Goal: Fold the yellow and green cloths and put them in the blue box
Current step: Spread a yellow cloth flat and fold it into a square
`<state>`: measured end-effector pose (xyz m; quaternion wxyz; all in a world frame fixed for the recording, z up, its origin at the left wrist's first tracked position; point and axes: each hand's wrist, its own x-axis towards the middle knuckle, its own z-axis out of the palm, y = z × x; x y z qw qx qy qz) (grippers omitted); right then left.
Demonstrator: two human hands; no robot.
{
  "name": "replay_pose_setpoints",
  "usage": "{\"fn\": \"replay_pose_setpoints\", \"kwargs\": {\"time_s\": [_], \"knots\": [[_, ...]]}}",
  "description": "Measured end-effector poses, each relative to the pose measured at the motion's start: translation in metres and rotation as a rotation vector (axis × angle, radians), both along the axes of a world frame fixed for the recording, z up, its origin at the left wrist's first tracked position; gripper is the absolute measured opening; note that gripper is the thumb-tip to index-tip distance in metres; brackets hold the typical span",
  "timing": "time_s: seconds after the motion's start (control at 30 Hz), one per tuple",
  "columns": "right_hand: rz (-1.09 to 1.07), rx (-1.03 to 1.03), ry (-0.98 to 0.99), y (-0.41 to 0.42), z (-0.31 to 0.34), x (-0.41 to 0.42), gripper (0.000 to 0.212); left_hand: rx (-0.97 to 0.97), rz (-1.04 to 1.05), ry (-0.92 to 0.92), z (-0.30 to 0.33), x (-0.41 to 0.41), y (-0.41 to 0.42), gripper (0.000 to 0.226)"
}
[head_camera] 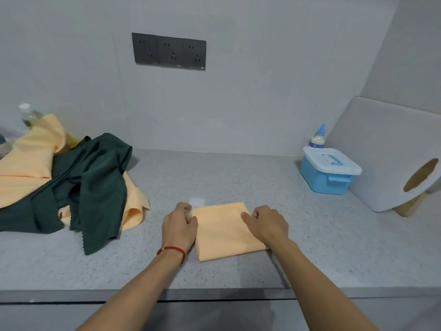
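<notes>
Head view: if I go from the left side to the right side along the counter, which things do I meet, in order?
Pile of unfolded cloths → left hand → folded yellow cloth → right hand → blue box → white cutting board.

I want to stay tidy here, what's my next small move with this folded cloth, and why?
Probably open the blue box: its lid is on, and the yellow cloth already lies folded between your left hand and right hand.
</notes>
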<state>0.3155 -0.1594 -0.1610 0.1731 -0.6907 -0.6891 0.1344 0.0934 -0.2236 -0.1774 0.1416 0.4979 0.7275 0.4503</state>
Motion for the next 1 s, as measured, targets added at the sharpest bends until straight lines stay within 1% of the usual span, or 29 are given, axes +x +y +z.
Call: {"fn": "replay_pose_setpoints", "kwargs": {"time_s": [0.03,0.07,0.1,0.13,0.17,0.2,0.23,0.27,0.3,0.33,0.4,0.43,0.47,0.5,0.53,0.6,0.63,0.7,0.83,0.93,1.0], "knots": [[0.007,0.033,-0.024,-0.001,0.003,-0.001,0.039,0.007,0.005,-0.031,0.000,-0.001,0.001,0.028],[0.034,0.125,-0.055,-0.003,0.005,-0.002,0.037,0.014,0.007,-0.055,-0.001,-0.002,0.001,0.027],[0.093,0.264,-0.077,-0.005,0.005,-0.003,0.035,0.016,0.010,-0.069,0.000,-0.002,0.002,0.027],[0.195,0.380,-0.098,-0.008,0.004,-0.005,0.038,0.013,0.014,-0.075,0.000,-0.002,0.003,0.027],[0.328,0.403,-0.140,-0.010,0.003,-0.007,0.046,0.007,0.016,-0.071,0.000,-0.002,0.005,0.028],[0.455,0.349,-0.190,-0.011,0.002,-0.008,0.056,-0.008,0.016,-0.058,0.002,-0.002,0.007,0.029],[0.542,0.251,-0.243,-0.011,-0.001,-0.009,0.064,-0.027,0.015,-0.044,0.005,-0.003,0.009,0.030],[0.578,0.133,-0.286,-0.012,-0.005,-0.011,0.069,-0.054,0.009,-0.013,0.008,-0.003,0.010,0.031],[0.576,0.040,-0.306,-0.012,-0.010,-0.011,0.072,-0.078,-0.002,0.072,0.011,-0.002,0.010,0.031],[0.558,-0.011,-0.310,-0.011,-0.014,-0.012,0.073,-0.074,-0.025,0.230,0.014,0.001,0.010,0.032],[0.535,-0.032,-0.335,-0.012,-0.017,-0.016,0.073,0.026,-0.126,0.601,0.020,0.016,0.008,0.031],[0.529,-0.034,-0.359,-0.013,-0.018,-0.018,0.072,0.078,-0.203,0.717,0.021,0.027,0.007,0.033],[0.524,-0.035,-0.377,-0.013,-0.018,-0.019,0.071,0.067,-0.275,0.788,0.020,0.038,0.006,0.039],[0.522,-0.040,-0.384,-0.012,-0.019,-0.020,0.068,0.002,-0.332,0.822,0.017,0.046,0.007,0.048],[0.524,-0.048,-0.379,-0.013,-0.019,-0.020,0.066,-0.114,-0.373,0.826,0.013,0.050,0.008,0.056],[0.535,-0.071,-0.342,-0.010,-0.019,-0.016,0.063,-0.351,-0.428,0.739,0.003,0.047,0.010,0.068],[0.540,-0.078,-0.324,-0.008,-0.020,-0.013,0.062,-0.410,-0.443,0.695,-0.002,0.043,0.010,0.071],[0.508,-0.066,-0.312,-0.001,-0.019,-0.009,0.060,-0.429,-0.439,0.676,-0.008,0.037,0.013,0.072],[0.386,-0.077,-0.330,0.005,-0.022,-0.010,0.062,-0.485,-0.380,0.714,-0.010,0.019,0.022,0.064],[0.372,-0.074,-0.319,0.005,-0.024,-0.012,0.062,-0.550,-0.382,0.690,-0.008,-0.006,0.023,0.060],[0.369,-0.056,-0.320,0.004,-0.026,-0.012,0.063,-0.585,-0.421,0.660,-0.002,-0.021,0.026,0.060]]}}
